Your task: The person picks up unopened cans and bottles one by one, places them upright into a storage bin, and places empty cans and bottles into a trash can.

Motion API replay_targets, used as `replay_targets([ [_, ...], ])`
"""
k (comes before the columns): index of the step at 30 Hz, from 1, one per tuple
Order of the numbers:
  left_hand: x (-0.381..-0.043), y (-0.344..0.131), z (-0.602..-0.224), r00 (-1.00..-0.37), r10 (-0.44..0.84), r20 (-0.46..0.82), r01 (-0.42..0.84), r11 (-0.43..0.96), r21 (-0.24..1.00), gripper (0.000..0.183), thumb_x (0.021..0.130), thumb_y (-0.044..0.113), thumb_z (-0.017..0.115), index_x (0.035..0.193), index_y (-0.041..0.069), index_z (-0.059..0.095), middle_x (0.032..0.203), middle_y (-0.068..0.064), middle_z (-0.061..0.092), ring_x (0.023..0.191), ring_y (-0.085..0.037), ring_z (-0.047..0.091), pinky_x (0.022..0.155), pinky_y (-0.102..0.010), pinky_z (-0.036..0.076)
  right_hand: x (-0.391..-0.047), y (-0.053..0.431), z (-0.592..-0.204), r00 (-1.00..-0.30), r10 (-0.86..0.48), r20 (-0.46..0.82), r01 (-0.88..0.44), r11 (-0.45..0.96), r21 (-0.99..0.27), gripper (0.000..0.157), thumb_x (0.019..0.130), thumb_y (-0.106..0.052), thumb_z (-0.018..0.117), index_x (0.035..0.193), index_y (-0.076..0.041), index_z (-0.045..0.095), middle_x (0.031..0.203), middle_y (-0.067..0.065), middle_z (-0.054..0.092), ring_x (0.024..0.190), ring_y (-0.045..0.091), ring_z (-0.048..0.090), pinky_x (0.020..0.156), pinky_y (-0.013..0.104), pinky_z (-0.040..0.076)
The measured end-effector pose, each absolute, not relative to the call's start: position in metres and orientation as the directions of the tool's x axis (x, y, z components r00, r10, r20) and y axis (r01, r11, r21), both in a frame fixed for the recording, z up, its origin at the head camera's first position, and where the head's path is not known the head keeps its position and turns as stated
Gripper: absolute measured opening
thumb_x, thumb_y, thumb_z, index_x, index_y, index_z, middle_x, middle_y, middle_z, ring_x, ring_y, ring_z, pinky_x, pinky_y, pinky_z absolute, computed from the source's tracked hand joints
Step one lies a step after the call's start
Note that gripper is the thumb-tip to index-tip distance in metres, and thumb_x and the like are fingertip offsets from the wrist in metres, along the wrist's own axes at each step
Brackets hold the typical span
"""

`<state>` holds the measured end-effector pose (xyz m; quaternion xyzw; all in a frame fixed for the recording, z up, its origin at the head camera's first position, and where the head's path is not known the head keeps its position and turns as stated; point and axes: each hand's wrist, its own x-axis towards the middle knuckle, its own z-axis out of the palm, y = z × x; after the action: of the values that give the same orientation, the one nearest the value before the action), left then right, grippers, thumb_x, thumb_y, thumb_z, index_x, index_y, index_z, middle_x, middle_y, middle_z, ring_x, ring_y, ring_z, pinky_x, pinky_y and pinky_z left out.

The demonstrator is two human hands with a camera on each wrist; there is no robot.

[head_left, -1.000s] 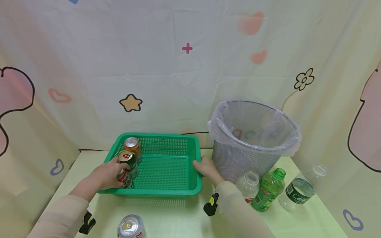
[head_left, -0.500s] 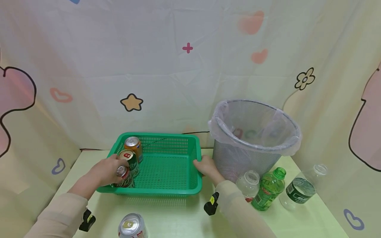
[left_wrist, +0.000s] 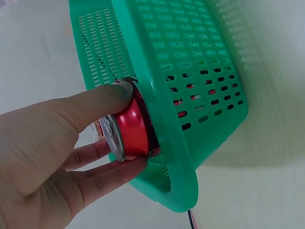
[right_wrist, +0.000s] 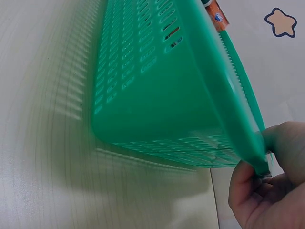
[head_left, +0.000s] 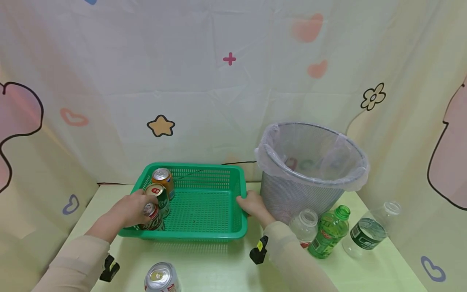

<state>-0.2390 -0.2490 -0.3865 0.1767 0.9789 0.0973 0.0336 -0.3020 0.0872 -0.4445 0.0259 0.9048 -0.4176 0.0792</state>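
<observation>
My left hand (head_left: 129,209) grips a red soda can (head_left: 155,219) at the front left corner of the green basket (head_left: 204,235). In the left wrist view the thumb and fingers lie on either side of the red can (left_wrist: 136,121), which sits inside the basket wall. Behind it stand a dark green can (head_left: 162,200) and an orange can (head_left: 166,182), both upright in the basket. My right hand (head_left: 255,207) holds the basket's right rim, its thumb over the edge and fingers curled beneath in the right wrist view.
A mesh bin (head_left: 303,198) with a clear liner stands right of the basket. In front of it are a clear bottle (head_left: 303,231), a green bottle (head_left: 328,235) and a labelled clear bottle (head_left: 366,235). A silver-topped can (head_left: 162,278) stands near the front.
My left hand has shifted slightly left and up on the red can, showing more of its top. The right hand stays at the basket's rim.
</observation>
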Motion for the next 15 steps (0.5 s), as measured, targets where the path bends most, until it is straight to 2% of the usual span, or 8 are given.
replay_targets([
  [15,-0.2396,-0.2461,-0.3851,-0.938,0.344,-0.038,0.331,0.924,0.192,0.038,0.068,0.012,0.079,0.102,0.010,0.064,0.096,-0.018,0.053,0.083,-0.031,0.057,0.064,-0.040,0.051,-0.3035,0.0873,-0.4457,-0.986,-0.018,-0.164,0.114,0.650,-0.751,0.023,0.090,-0.022,0.050,0.087,0.000,0.057,0.072,0.009,0.060,0.056,0.017,0.057,0.052,0.034,0.053],
])
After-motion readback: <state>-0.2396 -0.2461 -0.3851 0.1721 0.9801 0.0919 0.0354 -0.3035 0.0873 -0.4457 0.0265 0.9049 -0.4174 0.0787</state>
